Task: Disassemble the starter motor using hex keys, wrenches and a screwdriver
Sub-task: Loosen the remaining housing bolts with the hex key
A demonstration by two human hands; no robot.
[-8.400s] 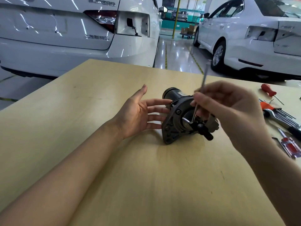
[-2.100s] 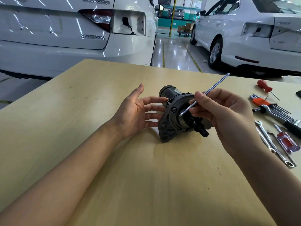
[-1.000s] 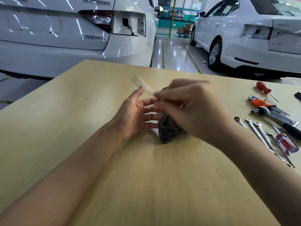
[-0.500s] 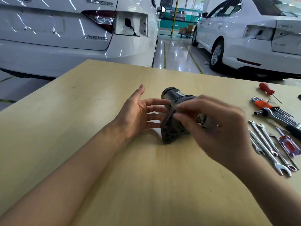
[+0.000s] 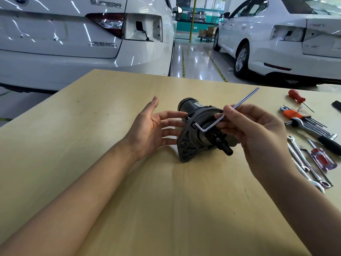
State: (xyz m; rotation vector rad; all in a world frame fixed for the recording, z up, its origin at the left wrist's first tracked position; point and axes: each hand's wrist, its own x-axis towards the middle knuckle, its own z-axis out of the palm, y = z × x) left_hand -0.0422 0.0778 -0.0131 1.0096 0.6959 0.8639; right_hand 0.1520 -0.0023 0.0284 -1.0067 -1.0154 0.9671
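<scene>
The dark grey starter motor (image 5: pixel 199 130) lies on its side on the wooden table (image 5: pixel 110 126), its flange and black shaft facing me. My left hand (image 5: pixel 153 128) rests flat against the motor's left side, fingers straight. My right hand (image 5: pixel 254 133) pinches a silver L-shaped hex key (image 5: pixel 230 109). The key's short end sits at a bolt on the upper left of the flange, and its long arm points up and to the right.
Tools lie at the table's right edge: a red screwdriver (image 5: pixel 297 97), an orange hex key set (image 5: pixel 299 117), a ratchet wrench (image 5: pixel 313 132), combination wrenches (image 5: pixel 306 163) and a red-handled screwdriver (image 5: pixel 321 159). Two white cars stand beyond the table.
My right hand swept over the motor turning the hex key, then came back to the right; the key is again at the flange bolt with its long arm pointing up-right. My left hand stayed put.
</scene>
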